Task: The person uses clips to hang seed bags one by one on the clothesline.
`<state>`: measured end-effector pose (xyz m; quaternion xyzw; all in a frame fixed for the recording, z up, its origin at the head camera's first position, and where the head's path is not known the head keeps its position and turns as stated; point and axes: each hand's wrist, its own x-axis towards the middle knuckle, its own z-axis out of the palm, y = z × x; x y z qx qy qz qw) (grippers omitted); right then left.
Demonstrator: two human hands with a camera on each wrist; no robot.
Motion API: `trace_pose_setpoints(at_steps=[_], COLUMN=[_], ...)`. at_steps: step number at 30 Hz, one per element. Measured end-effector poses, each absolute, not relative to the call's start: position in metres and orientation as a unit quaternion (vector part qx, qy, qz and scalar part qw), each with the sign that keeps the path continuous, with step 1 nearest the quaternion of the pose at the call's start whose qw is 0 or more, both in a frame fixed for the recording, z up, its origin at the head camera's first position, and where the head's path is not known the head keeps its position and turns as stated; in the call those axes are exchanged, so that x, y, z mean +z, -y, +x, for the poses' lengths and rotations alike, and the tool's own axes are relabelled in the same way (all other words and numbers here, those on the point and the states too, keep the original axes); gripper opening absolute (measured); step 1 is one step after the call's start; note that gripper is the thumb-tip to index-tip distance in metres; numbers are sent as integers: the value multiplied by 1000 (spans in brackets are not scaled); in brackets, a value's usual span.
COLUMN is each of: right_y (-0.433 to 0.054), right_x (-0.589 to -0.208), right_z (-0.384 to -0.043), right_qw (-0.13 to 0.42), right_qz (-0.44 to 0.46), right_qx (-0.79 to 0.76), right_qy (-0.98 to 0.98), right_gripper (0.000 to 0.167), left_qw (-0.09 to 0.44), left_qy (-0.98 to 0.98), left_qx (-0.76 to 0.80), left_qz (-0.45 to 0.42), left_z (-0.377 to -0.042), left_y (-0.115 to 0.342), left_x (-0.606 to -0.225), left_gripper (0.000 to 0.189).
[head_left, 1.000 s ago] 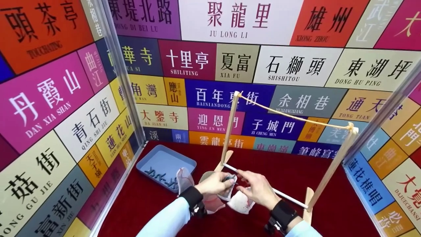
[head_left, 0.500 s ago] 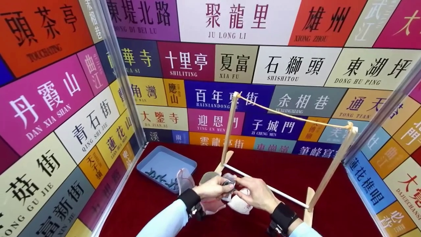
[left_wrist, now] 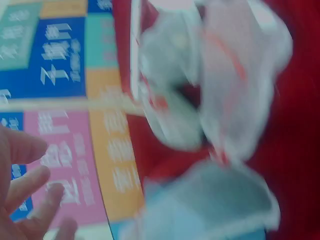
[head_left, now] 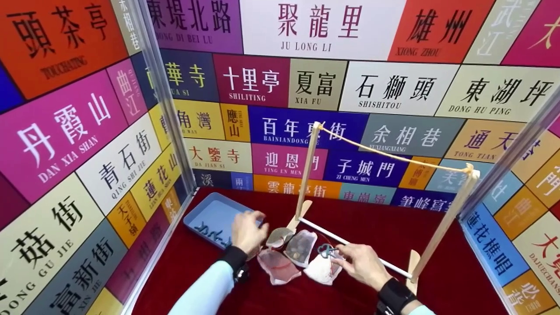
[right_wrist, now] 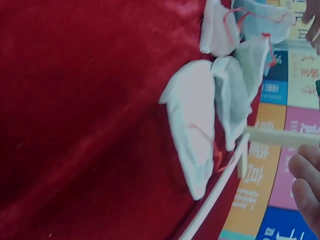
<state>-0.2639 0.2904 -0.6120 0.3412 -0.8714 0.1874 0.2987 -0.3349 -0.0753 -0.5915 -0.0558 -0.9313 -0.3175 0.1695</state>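
My left hand is beside the blue tray, its fingers spread apart and nothing between them. Small dark teal clips lie in the tray, partly behind that hand. My right hand pinches a similar teal clip above a white drawstring pouch. Grouped with it on the red cloth are a pinkish pouch, a grey one and a greenish one. Red strings show on them. In the left wrist view a blurred bluish pouch lies nearer the left hand.
A wooden frame stands behind the pouches, with a left post, a right post and a white bottom bar. A cord sags between the post tops. Printed panels enclose the red cloth.
My hands were together over the grey pouch. The left hand has left it and moved left to the tray; the right hand has drawn slightly right and down, with the teal clip.
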Motion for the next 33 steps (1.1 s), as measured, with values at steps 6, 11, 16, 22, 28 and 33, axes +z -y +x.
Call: trace_pose_setpoints(at_steps=[6,11,16,22,28,33], right_y=[-303,-308,-311,-315,-326,-338], right_x=[-617,-617,-617,-612,-596,-574], right_z=[-261,-261,-260,-257,-258,-260], right_qw=[316,321,298,292,287,299], right_qz=[354,361,361,342,315,292], right_qx=[165,147,144,137,118,102], right_qy=[865,863,872,882,897,903], right_gripper=[24,17,15,37,33,33], left_qw=[98,93,131,157,186,204], left_qy=[969,966,955,951,955,952], left_qx=[-228,-242,-267,-264,-219,-194], left_qz=[3,-2,-5,-20,-67,-119], left_z=[-337,-337,-338,-335,-333,-333], left_y=[108,119,119,111,94,72], left_x=[-609,-622,-629,-618,-585,-557], left_gripper=[60,43,12,10,11,6])
